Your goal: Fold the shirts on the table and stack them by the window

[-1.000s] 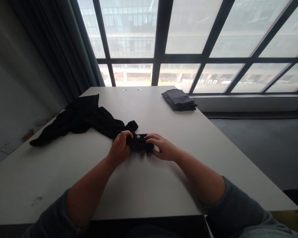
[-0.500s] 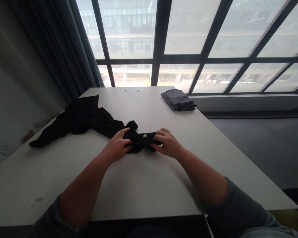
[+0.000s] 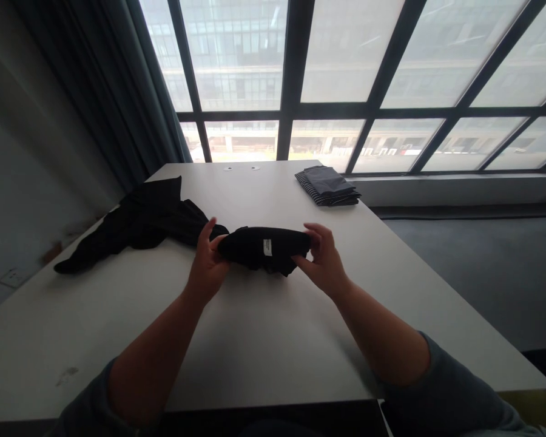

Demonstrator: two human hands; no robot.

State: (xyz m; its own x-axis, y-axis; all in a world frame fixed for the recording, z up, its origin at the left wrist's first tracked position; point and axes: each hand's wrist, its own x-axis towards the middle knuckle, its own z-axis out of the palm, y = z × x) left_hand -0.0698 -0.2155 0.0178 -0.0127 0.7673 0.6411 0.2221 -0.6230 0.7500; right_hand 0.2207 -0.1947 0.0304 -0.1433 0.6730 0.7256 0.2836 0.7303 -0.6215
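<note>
Stretched between my two hands is a black garment [image 3: 282, 246], held a little above the table with a small white label [image 3: 267, 247] facing me. At its left end, my left hand [image 3: 207, 267] grips the edge, with one finger pointing up. On the opposite end, the thumb and fingers of my right hand [image 3: 323, 261] pinch the cloth. More black cloth [image 3: 150, 212] lies crumpled on the table to the left and reaches up to my left hand. Whether it is one piece with the held garment, I cannot tell.
A stack of folded clothes [image 3: 327, 185], grey on top of striped, sits at the far right edge of the white table [image 3: 264, 340]. Large windows [image 3: 337, 54] rise behind it, and a dark curtain [image 3: 104, 79] hangs at the left.
Both hands have moved apart and slightly up. The black garment's edge is now spread wider, and its label shows more fully.
</note>
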